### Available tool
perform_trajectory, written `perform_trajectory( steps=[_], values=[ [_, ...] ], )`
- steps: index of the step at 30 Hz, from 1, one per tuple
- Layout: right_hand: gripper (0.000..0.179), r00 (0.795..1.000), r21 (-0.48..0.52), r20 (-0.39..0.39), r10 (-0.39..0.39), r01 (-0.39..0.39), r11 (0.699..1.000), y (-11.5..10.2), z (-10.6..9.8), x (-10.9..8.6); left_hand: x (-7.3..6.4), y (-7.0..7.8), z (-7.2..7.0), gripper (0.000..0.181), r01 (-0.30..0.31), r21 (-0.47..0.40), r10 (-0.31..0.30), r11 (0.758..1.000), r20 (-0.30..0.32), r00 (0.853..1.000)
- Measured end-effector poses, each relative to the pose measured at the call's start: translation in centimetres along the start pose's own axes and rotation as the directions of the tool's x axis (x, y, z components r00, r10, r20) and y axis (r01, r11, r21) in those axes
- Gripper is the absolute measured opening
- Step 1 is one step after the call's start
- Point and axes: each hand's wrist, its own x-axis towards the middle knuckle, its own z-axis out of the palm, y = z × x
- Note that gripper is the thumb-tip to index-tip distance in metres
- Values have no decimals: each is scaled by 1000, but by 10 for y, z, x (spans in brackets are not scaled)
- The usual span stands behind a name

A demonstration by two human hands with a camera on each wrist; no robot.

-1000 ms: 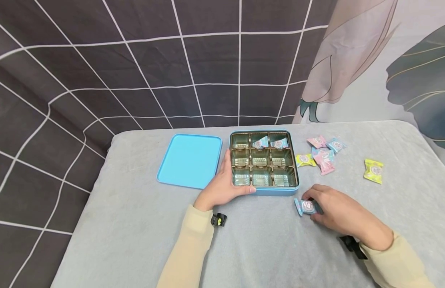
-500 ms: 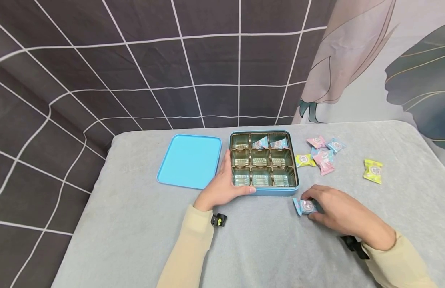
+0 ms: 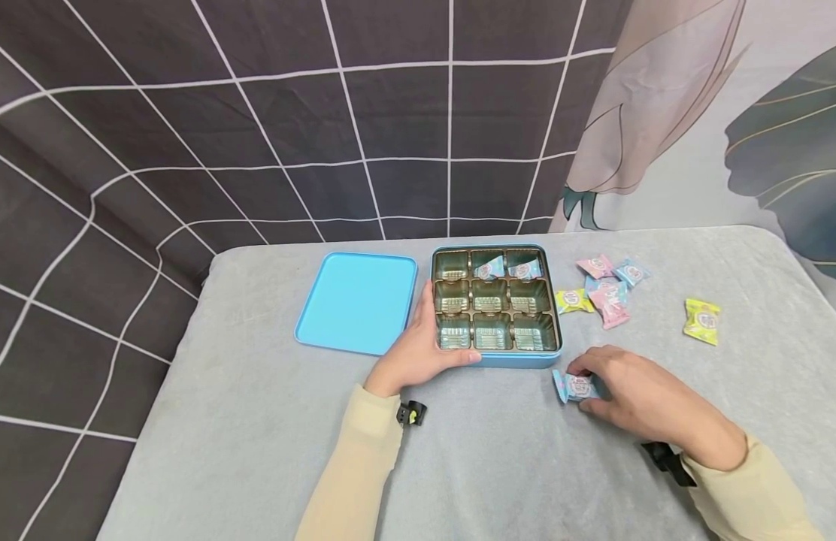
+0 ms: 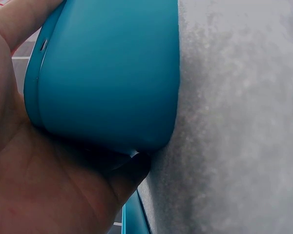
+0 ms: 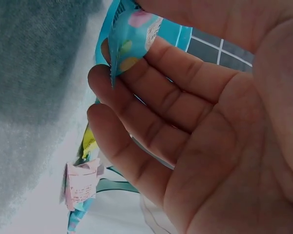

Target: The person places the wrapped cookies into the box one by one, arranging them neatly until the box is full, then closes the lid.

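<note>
Between the thumb and fingers of the right hand [image 3: 624, 394] a blue-wrapped sweet [image 3: 577, 387] is pinched, near the near right corner of the tin [image 3: 519, 361]; whether it is touching the cloth [image 3: 222, 421] cannot be told. The tin is gripped at its near left corner by the left hand [image 3: 418, 353], thumb laid along the front wall. Two blue sweets [image 3: 489, 268] are held in the far row's middle and right compartments. Right of the tin, mixed sweets [image 3: 609, 306] are clustered; farther out, one yellow sweet [image 3: 701, 321] is set apart. On the left, the blue lid [image 3: 357, 300] is laid
</note>
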Motion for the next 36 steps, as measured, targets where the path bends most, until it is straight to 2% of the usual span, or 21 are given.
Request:
perform_trajectory(
  steps=[12,26,36],
  values=[
    [38,996,-25,-74,54,-56,998,4,-3,-2,0,1,0,138,0,-1,0,1000,1,1000],
    [39,992,-18,-51,115,-116,993,1,-12,-3,1,-1,1,137,-4,7,4,1000,-9,1000],
    [38,991,-34,-74,109,-111,993,0,-19,0,0,-1,1,137,-5,-16,5,1000,-8,1000]
  ],
)
